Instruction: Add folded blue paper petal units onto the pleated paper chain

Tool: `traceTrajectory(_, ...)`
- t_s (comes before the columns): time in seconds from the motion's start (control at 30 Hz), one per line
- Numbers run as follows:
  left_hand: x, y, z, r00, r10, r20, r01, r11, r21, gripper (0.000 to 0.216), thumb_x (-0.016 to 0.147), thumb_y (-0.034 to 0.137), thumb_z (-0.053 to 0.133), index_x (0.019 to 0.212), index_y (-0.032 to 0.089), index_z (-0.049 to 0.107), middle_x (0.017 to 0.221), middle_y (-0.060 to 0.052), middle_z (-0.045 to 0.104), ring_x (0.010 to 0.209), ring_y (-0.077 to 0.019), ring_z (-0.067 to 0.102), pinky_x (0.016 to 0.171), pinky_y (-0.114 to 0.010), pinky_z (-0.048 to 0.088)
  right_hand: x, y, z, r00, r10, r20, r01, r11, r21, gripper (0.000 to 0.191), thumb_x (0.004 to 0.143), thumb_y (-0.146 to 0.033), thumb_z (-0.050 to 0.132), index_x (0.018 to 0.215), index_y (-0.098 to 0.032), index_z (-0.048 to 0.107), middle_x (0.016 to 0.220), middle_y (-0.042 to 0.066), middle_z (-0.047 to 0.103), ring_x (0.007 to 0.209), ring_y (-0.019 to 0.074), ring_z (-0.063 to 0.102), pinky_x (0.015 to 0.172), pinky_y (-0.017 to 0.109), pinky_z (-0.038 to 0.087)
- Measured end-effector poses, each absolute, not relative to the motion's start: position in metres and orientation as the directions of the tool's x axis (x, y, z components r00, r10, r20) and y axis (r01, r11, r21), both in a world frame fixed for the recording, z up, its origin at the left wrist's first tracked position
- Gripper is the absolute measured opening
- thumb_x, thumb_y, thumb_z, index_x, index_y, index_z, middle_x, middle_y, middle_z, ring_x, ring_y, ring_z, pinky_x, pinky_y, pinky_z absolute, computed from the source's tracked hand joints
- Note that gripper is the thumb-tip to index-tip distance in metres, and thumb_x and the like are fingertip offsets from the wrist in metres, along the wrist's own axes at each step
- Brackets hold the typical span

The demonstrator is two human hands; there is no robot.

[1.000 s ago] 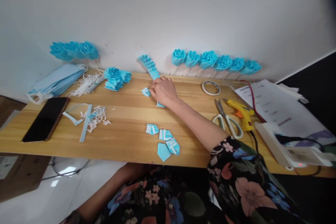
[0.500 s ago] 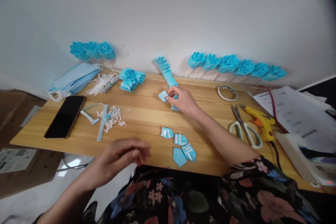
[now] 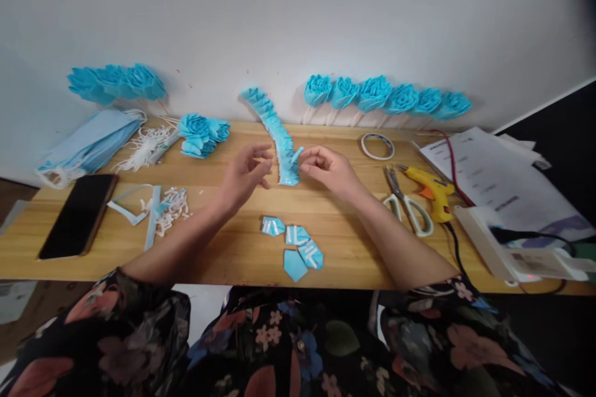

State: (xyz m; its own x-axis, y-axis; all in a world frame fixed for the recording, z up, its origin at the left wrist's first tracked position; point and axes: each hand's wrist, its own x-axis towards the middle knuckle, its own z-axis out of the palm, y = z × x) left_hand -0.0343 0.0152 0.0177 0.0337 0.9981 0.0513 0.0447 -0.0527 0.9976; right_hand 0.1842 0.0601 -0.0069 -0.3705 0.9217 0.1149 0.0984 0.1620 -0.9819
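A small blue folded petal (image 3: 297, 156), seen almost edge-on, is pinched between the thumb and fingers of my right hand (image 3: 328, 169). It hangs just over the near part of a long curved strip of overlapping blue petals (image 3: 275, 127), which runs back towards the wall. On the strip's left side my left hand (image 3: 248, 175) hovers with curled, parted fingers and holds nothing. Closer to me lie several loose folded petals (image 3: 297, 236), most with white strips on them, and one plain blue petal (image 3: 295, 265).
Blue flowers on sticks (image 3: 373, 94) lean along the wall. At right are a tape roll (image 3: 363, 147), scissors (image 3: 414, 213), a yellow glue gun (image 3: 435, 192), papers (image 3: 500, 180) and a power strip (image 3: 488, 245). At left are a phone (image 3: 79, 217), face masks (image 3: 93, 141) and white scraps (image 3: 173, 208).
My left hand has moved forward from the table's front edge to beside the petal strip. My right hand has turned the petal edge-on, near the strip's close end. The view has shifted right.
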Motion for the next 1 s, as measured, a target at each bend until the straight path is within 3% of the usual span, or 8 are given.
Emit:
traceTrajectory(0.13,-0.025,0.041,0.023,-0.004,0.996,0.092,0.119,-0.091,0.989,0.038,0.083,0.023,0.063,0.12,0.013,0.06,0.116,-0.01,0.062,0.086,-0.0132,0.061,0.059,-0.021,0.057,0.189,0.059,-0.003,-0.326,0.936,0.129,0.036,0.149,-0.988,0.024,0.08,-0.041,0.074,0.09,-0.02,0.069,0.083,0.0,0.068,0.077,0.0141,0.059,0.075,0.028,0.045)
traceTrajectory(0.23,-0.015,0.049,0.021,0.069,0.995,0.066,0.089,-0.072,0.993,0.038,0.085,0.025,0.063,0.121,0.013,0.061,0.118,-0.012,0.064,0.088,-0.0145,0.062,0.063,-0.022,0.057,0.19,0.06,-0.003,-0.339,0.935,0.1,-0.069,0.081,-0.994,0.025,0.081,-0.045,0.072,0.081,-0.021,0.067,0.077,-0.001,0.063,0.074,0.0133,0.055,0.074,0.027,0.045)
traceTrajectory(0.47,-0.007,0.037,0.005,0.268,0.963,-0.038,-0.067,0.058,0.996,0.047,0.082,0.039,0.073,0.12,0.013,0.065,0.104,-0.01,0.069,0.082,-0.0167,0.066,0.063,-0.025,0.054,0.189,0.059,-0.007,-0.477,0.879,0.027,-0.316,-0.143,-0.938,0.031,0.081,-0.047,0.072,0.072,-0.02,0.06,0.076,-0.001,0.056,0.074,0.0138,0.054,0.072,0.028,0.045)
traceTrajectory(0.67,-0.009,0.032,0.001,0.334,0.942,-0.045,-0.139,0.096,0.986,0.046,0.078,0.048,0.078,0.107,0.012,0.073,0.079,-0.006,0.069,0.072,-0.0151,0.065,0.059,-0.023,0.05,0.186,0.056,-0.01,-0.471,0.88,0.059,-0.261,-0.075,-0.962,0.033,0.085,-0.046,0.067,0.069,-0.021,0.054,0.071,-0.002,0.048,0.067,0.0134,0.045,0.068,0.028,0.04)
traceTrajectory(0.8,-0.006,0.032,0.0,0.352,0.932,-0.091,-0.181,0.163,0.97,0.042,0.072,0.047,0.083,0.095,0.013,0.072,0.073,-0.004,0.069,0.062,-0.0117,0.062,0.055,-0.021,0.047,0.186,0.058,-0.016,-0.484,0.872,0.078,-0.216,-0.032,-0.976,0.033,0.087,-0.048,0.064,0.069,-0.022,0.054,0.071,-0.001,0.048,0.068,0.0146,0.047,0.07,0.03,0.042)
traceTrajectory(1.0,-0.005,0.033,-0.003,0.332,0.94,-0.078,-0.126,0.127,0.984,0.036,0.069,0.043,0.085,0.077,0.013,0.067,0.066,-0.002,0.067,0.055,-0.0086,0.058,0.053,-0.02,0.045,0.189,0.06,-0.017,-0.464,0.882,0.076,-0.178,-0.009,-0.984,0.032,0.085,-0.048,0.066,0.07,-0.022,0.056,0.073,-0.001,0.05,0.069,0.0136,0.048,0.069,0.028,0.044)
